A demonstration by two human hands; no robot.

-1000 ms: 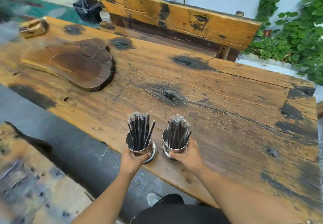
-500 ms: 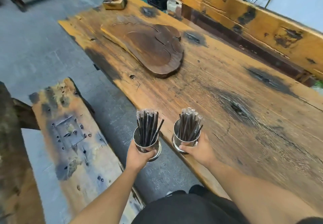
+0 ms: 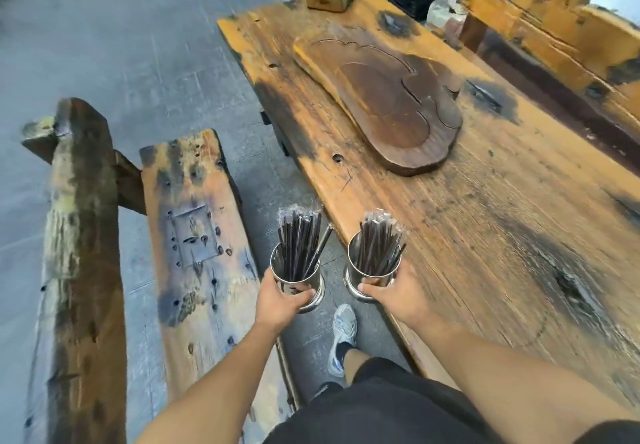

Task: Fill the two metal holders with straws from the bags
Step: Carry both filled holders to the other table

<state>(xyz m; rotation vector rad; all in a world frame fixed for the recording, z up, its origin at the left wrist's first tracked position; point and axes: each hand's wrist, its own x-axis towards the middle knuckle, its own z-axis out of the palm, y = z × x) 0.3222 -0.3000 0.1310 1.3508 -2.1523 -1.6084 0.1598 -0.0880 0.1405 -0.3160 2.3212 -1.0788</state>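
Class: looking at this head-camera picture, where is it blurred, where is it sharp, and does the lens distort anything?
Head view: motion blur smears the floor and the table toward the edges; the left holder and right holder, gripped by the left hand and right hand, stay fairly sharp; the wide lens bows the bench; light is soft, without hard shadows.

Soft daylight, motion blur, wide-angle edge distortion
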